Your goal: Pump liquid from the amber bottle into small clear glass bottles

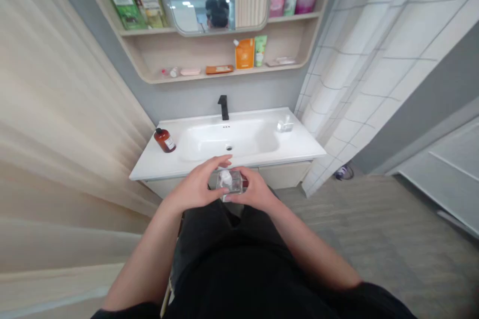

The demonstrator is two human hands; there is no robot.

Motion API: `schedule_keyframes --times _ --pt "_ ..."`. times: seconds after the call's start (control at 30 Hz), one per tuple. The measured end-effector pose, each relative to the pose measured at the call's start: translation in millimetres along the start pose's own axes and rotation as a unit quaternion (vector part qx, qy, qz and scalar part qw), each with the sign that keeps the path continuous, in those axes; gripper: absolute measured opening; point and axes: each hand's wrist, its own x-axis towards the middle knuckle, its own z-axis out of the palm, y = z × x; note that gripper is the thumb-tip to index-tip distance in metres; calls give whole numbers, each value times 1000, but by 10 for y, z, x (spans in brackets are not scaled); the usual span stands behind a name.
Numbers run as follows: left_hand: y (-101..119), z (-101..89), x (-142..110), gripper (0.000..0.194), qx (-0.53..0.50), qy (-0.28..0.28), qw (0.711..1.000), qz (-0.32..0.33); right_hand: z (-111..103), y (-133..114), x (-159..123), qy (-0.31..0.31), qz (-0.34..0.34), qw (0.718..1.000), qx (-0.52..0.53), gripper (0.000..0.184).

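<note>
In front of the sink's edge, my right hand [254,189] grips a clear square container [235,183] by its right side. A white, rounded piece [225,178] shows at the container's left part; whether it lies inside or on top I cannot tell. A small dark red patch shows between the container and my right fingers. My left hand [200,184] is curved around the left side with its fingers stretched out and apart. Its thumb tip meets the container's near left corner.
The white sink [194,157] has a black faucet [223,107]. A brown bottle [164,140] stands at its left, a clear object [285,125] at its right. A shelf [179,78] with toiletries and a mirror [202,0] hang above. Curtains [67,109] flank the left.
</note>
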Motion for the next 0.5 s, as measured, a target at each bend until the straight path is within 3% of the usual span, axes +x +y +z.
schedule_keyframes --times 0.07,0.17,0.23,0.37,0.5 --pt "-97 119 -69 90 -52 13 998 -25 5 -17 -10 -10 -5 1000 8 78" --pt "-247 228 -165 70 -165 17 986 -27 2 -26 -32 -18 -1 1000 0 77" --pt "-314 258 -205 67 -231 15 973 -7 3 -20 -49 -23 4 1000 -7 76" --pt "-335 269 -197 83 -202 29 978 -32 33 -3 -58 -29 9 1000 -8 77" --pt "-363 171 -183 69 -233 12 972 -27 58 18 -29 -32 15 999 16 79"
